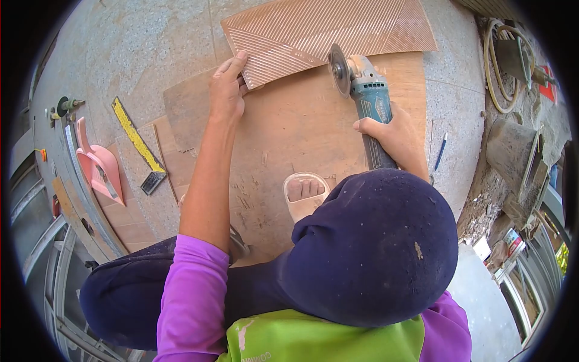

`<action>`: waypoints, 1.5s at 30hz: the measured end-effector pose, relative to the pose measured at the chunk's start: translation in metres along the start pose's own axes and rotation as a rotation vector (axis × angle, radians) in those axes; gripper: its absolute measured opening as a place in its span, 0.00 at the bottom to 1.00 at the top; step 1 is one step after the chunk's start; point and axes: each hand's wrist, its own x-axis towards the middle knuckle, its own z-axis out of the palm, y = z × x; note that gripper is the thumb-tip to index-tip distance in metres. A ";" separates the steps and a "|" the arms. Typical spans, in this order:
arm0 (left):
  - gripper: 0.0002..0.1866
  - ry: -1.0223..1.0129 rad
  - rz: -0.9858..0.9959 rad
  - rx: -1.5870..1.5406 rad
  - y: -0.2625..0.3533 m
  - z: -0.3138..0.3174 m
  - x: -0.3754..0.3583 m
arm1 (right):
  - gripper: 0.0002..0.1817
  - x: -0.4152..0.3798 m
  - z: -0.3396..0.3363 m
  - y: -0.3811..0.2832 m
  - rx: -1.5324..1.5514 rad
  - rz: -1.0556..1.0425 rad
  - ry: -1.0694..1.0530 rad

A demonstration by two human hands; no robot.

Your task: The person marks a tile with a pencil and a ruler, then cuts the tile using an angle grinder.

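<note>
A long brown tile with a ribbed face lies at the top, over a brown board on the floor. My left hand pinches the tile's near left corner, thumb on top and fingers beneath. In my right hand is a teal angle grinder, gripped round its body. The grinder's cutting disc stands on edge at the tile's near edge, overlapping it in this view. My sandalled foot rests on the board below.
To the left lie a yellow-bladed try square and a pink dustpan. A blue pen is on the floor at right. Farther right are a coiled hose and a dusty bucket. My bent knee fills the lower middle.
</note>
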 end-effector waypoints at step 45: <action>0.18 0.003 0.008 -0.021 0.000 0.001 0.000 | 0.31 0.002 -0.004 -0.001 -0.070 -0.040 -0.005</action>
